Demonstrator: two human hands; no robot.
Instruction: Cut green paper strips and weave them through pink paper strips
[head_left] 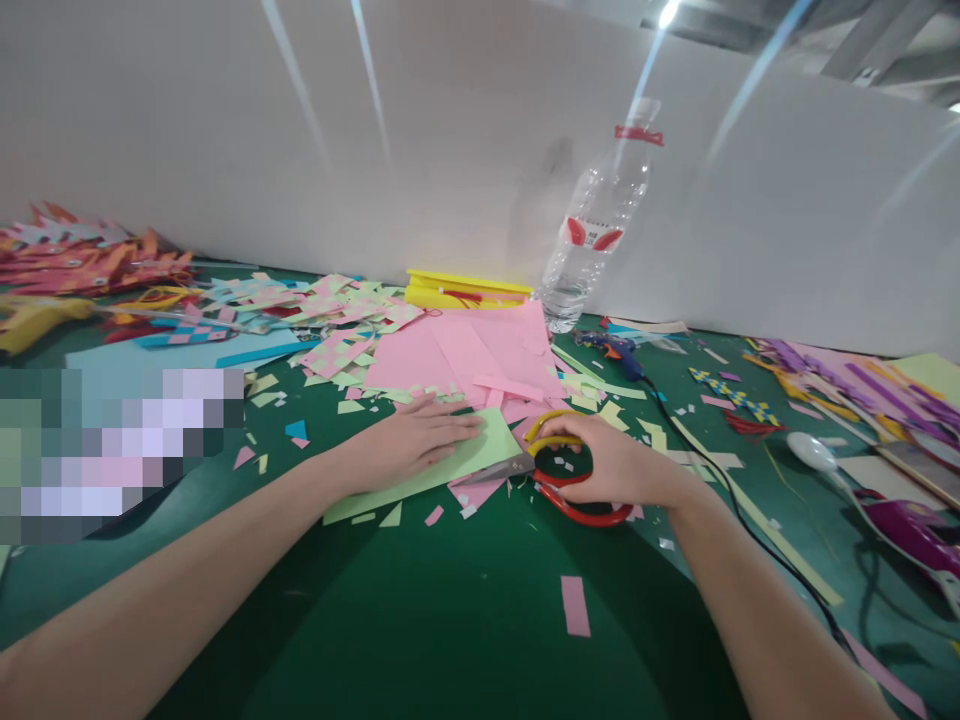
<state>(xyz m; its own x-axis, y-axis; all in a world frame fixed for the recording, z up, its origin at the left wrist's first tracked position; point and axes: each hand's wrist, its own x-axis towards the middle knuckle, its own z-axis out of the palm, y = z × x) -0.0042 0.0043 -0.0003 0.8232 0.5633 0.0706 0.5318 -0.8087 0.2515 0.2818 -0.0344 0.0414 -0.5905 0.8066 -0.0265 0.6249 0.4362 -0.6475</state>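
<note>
My left hand [409,440] lies flat, fingers stretched out, on a light green sheet of paper [491,440]. My right hand [607,460] grips a pair of scissors [581,515] with one yellow and one red handle. The scissor blades point left along the near edge of the green sheet; whether they are parted I cannot tell. Beneath and behind the green sheet lie pink sheets of paper [465,345]. Small pink and green scraps are scattered around both hands, and a pink strip [575,605] rests on the green table nearer to me.
A clear plastic bottle [600,215] leans against the white partition [300,130]. A blue glue gun [622,352] trails a black cord on the right, near a purple tool [911,535] and a white spoon [811,450]. Woven paper pieces [345,300] and a yellow glue gun [41,318] lie left.
</note>
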